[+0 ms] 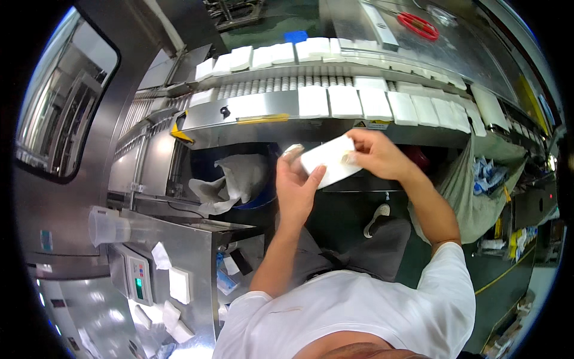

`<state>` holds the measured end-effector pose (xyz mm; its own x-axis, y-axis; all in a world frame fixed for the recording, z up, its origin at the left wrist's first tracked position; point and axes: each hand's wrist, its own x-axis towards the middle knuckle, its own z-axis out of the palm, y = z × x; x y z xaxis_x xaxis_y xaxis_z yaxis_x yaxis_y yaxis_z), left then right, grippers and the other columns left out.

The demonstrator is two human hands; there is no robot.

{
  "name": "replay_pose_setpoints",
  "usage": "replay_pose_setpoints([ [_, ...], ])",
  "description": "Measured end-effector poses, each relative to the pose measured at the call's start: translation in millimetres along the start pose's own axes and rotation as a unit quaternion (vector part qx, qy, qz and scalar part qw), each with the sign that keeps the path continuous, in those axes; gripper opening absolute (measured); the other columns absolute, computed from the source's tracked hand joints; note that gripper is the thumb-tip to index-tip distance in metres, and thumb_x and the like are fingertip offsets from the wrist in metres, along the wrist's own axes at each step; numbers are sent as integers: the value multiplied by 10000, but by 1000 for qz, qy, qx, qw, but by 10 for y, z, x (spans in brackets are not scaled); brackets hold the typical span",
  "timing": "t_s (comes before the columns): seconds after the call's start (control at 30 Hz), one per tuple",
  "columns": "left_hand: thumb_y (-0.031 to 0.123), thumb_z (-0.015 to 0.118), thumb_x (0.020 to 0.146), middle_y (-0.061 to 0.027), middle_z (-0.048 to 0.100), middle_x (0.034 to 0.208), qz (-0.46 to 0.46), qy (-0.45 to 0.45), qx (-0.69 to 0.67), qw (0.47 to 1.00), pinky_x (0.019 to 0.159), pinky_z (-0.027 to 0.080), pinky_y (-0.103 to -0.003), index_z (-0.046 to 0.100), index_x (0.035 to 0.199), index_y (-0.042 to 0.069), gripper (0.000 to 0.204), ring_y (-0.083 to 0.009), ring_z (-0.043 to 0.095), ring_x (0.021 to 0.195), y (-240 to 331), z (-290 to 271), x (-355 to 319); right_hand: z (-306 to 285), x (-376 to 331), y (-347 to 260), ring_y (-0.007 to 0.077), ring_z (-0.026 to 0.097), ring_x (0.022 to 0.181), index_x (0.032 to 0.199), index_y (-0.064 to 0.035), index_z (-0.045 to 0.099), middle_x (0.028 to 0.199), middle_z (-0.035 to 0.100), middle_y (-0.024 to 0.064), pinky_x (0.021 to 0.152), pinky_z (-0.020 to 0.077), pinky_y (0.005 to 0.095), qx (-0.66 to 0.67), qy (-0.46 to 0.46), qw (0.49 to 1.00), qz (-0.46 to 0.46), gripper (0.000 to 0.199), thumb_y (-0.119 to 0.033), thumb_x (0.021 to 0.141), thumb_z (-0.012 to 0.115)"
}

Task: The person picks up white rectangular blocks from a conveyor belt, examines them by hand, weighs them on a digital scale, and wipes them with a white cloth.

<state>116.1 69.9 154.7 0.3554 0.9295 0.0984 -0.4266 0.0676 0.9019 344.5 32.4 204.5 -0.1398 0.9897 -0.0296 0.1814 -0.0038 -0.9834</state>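
A flat white rectangular pack (330, 160) is held up between both hands in front of a steel conveyor (269, 106). My left hand (294, 186) grips its lower left side, fingers curled around the edge. At the pack's upper right corner my right hand (373, 154) pinches it with thumb and fingers. Rows of similar white packs (375, 103) lie on the conveyor just beyond the hands.
A blue bin lined with a white bag (233, 179) sits under the conveyor at left. A steel side table (197, 239) holds a small scale (139, 276), a plastic cup (107, 226) and loose white packs. A grey sack (478, 185) hangs at right.
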Motion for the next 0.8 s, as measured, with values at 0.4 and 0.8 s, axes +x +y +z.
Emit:
replay_pose_setpoints([
  [0.4,-9,674,973,-204,629,1292,-69,42,-23,997,924,613,-389,403,1427,13,529,-276,661,1170,-49,-306,-267,-1955,1466,169,226,754,903,1115,30,661,975,714,189,743,600,302,-98,157,960,211,341,-293,1008,633],
  [0.8,88,693,989,-167,669,1242,-205,8,70,976,862,610,-363,404,1451,17,550,-223,691,1064,-413,-510,-960,-1187,-841,282,194,712,745,1157,20,654,893,749,137,708,570,358,-345,322,881,39,251,-130,962,606],
])
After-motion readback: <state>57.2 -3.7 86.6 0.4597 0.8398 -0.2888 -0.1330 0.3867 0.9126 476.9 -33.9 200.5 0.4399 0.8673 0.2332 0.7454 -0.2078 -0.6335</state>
